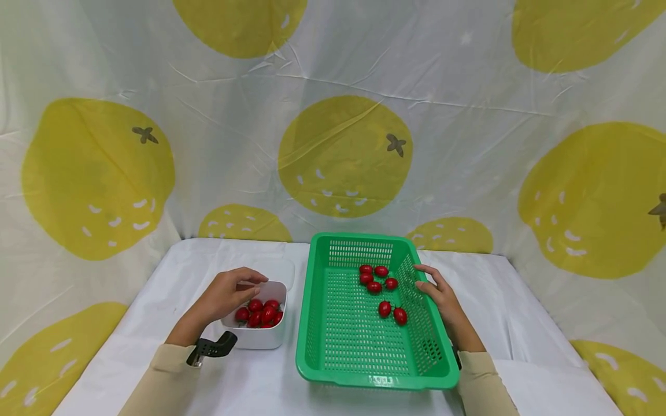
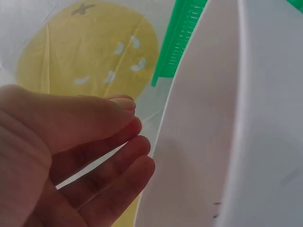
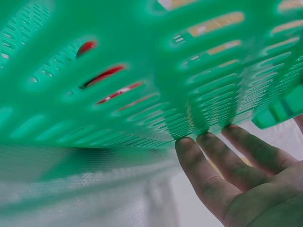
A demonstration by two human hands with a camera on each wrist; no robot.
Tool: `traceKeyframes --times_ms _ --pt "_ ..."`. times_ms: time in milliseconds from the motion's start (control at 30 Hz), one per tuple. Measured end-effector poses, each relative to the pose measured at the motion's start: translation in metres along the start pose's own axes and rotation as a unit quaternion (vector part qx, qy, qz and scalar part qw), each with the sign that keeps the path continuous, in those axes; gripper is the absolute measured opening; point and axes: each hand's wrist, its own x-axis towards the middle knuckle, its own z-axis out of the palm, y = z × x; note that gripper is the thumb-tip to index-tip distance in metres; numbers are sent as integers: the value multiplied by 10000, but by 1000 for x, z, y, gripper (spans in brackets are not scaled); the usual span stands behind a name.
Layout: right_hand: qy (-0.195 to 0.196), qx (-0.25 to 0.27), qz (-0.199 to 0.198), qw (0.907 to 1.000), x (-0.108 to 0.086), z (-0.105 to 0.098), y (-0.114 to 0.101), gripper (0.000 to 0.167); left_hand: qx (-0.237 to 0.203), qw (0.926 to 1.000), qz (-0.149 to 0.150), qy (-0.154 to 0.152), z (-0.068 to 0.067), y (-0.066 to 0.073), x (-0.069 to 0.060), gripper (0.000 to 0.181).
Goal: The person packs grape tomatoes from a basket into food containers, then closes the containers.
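Note:
My left hand (image 1: pixel 229 294) is poised over the rim of a white container (image 1: pixel 260 340), its fingers loosely bent. In the left wrist view nothing shows between the thumb and fingertips (image 2: pixel 147 165). Several small red tomatoes (image 1: pixel 255 305) lie inside this container. With my right hand (image 1: pixel 442 297) I hold the right side of a green plastic basket (image 1: pixel 378 380). The thumb and a finger lie over its rim, while other fingers (image 3: pixel 203 165) touch the slotted wall from outside. Several more red tomatoes (image 1: pixel 374 287) rest on the basket's floor, towards its right side.
A pale flat lid (image 1: pixel 278 268) lies behind the white container. White cloth (image 1: pixel 198 266) covers the table. A hanging with large yellow fruit prints (image 1: pixel 346 156) encloses the back and both sides.

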Motion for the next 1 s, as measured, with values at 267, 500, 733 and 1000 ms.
traceKeyframes --times_ms 267,500,733,1000 --pt "-29 38 11 10000 1 -1 0 49 -48 9994 357 13 2 10 9 21" --pt "-83 109 -4 9999 1 -2 2 48 -218 9986 476 -76 2 20 16 21" --pt "-82 120 29 9999 2 1 2 51 -304 9969 708 -169 2 34 27 23" --pt "-58 111 19 9999 1 -1 1 48 -372 9953 845 -299 10 53 45 24"
